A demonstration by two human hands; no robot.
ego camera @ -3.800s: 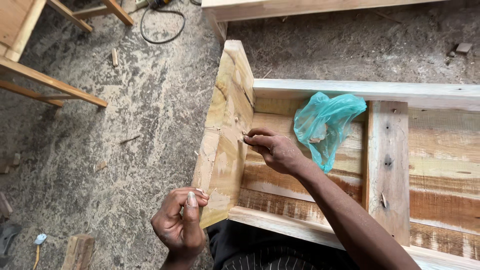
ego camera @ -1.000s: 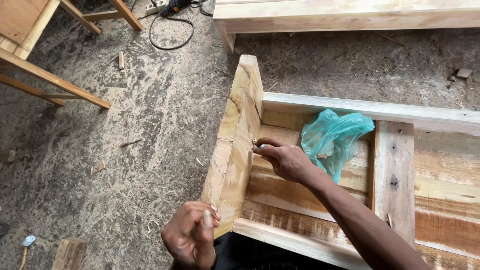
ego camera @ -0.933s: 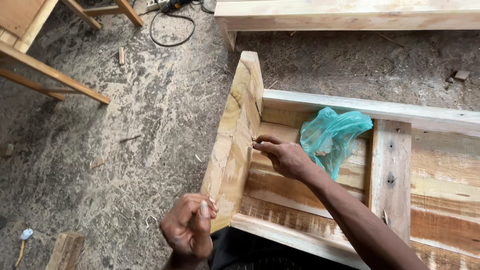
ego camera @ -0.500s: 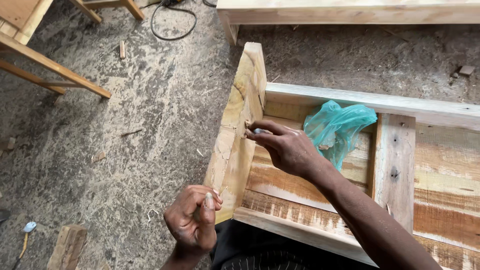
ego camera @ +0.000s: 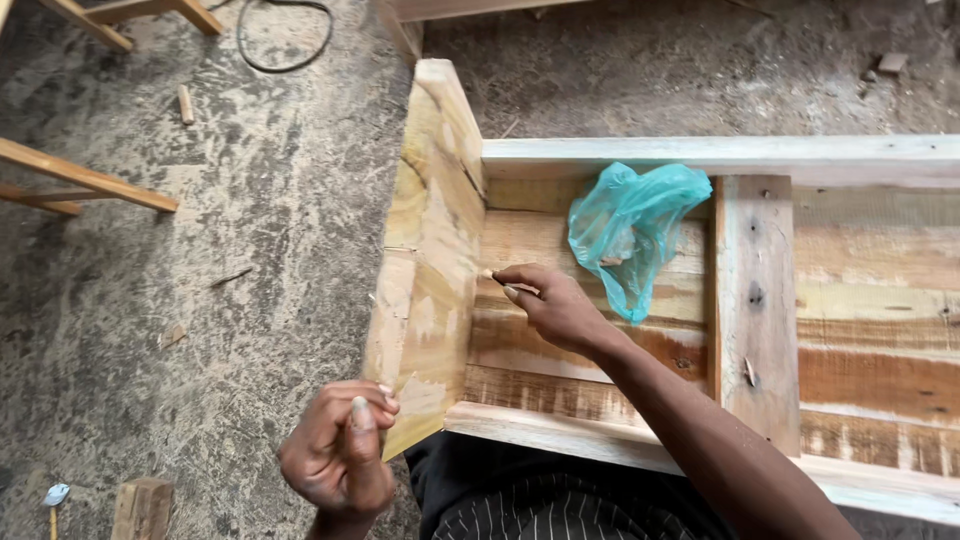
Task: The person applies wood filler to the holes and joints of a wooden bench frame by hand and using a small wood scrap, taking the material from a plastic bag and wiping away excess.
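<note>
My right hand (ego camera: 550,305) reaches into an open wooden box frame (ego camera: 700,152). Its fingertips pinch a small pale piece (ego camera: 487,272) against the inner face of the upright end board (ego camera: 430,240). My left hand (ego camera: 335,455) hovers outside the frame by the lower corner of that board, with its fingers curled shut and the thumb up. I cannot see whether it holds anything. A crumpled teal plastic bag (ego camera: 630,225) lies inside the frame just beyond my right hand.
A cross batten (ego camera: 755,300) runs over the frame's plank bottom. The sawdust-covered floor (ego camera: 200,280) lies to the left, with wooden trestle legs (ego camera: 90,180), a black cable (ego camera: 285,55), a wood offcut (ego camera: 140,508) and a second beam (ego camera: 440,8) at the top.
My right hand has come down from the end board's top edge to its inner face, still pinched. My left hand stays curled and has drifted a little left. The view has shifted.
</note>
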